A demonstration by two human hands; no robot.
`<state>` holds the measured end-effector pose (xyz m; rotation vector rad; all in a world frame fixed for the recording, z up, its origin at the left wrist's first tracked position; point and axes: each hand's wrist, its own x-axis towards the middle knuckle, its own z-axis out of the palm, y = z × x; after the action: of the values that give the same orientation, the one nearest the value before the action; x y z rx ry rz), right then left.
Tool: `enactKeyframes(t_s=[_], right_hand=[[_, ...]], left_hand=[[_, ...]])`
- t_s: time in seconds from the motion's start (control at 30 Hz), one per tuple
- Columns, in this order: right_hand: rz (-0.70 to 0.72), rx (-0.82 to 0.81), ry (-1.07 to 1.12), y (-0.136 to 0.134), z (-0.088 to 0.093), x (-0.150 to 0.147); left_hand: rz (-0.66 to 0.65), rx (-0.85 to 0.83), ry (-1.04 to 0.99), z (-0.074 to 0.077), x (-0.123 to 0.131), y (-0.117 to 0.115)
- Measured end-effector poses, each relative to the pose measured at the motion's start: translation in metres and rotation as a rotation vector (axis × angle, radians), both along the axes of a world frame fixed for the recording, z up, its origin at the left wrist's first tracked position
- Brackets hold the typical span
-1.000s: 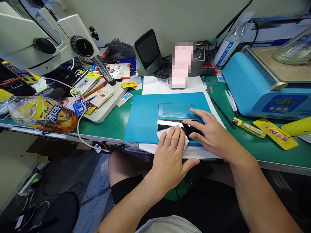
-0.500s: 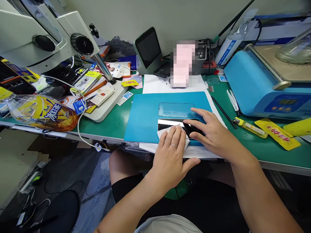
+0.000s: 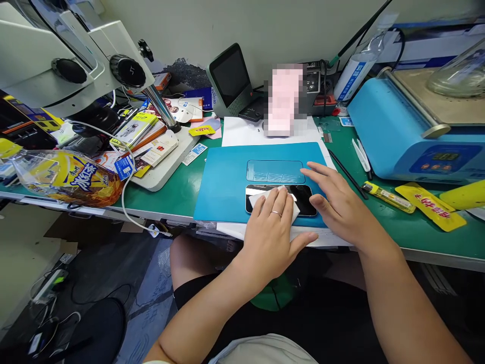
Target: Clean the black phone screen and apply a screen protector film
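Note:
A phone with a glossy black screen (image 3: 305, 195) lies face up on a blue mat (image 3: 220, 177). My left hand (image 3: 271, 227) presses a white wipe (image 3: 295, 211) flat on the screen, its fingers together over the wipe and its thumb out to the right. The wipe and the fingers hide the middle of the phone. My right hand (image 3: 341, 207) hovers by the phone's right end with fingers apart, holding nothing. Just beyond the phone is a clear screen-shaped sheet with a dark outline (image 3: 275, 172), lying on the mat.
On the left stand a microscope (image 3: 76, 60), a tea bottle (image 3: 68, 177) and piled small boxes. To the right are tweezers (image 3: 361, 157), a yellow cutter (image 3: 388, 197), a yellow sachet (image 3: 431, 206) and a blue machine (image 3: 409, 136). A small-screened device (image 3: 231, 81) sits behind.
My left hand has slid the wipe slightly right and away from me along the screen. My right hand has lifted off the phone's right end and shifted right, uncovering more screen.

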<state>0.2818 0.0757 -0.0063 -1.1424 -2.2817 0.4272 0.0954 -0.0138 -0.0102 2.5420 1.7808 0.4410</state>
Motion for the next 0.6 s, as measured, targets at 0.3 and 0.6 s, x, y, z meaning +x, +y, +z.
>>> enactKeyframes(t_s=[0.3, 0.6], right_hand=[[-0.028, 0.012, -0.019, -0.002, -0.002, -0.001], [-0.021, -0.011, -0.005, -0.003, -0.003, -0.001]], left_hand=[[0.002, 0.031, 0.032, 0.009, 0.006, 0.010], [0.000, 0.002, 0.039, 0.011, 0.009, 0.015]])
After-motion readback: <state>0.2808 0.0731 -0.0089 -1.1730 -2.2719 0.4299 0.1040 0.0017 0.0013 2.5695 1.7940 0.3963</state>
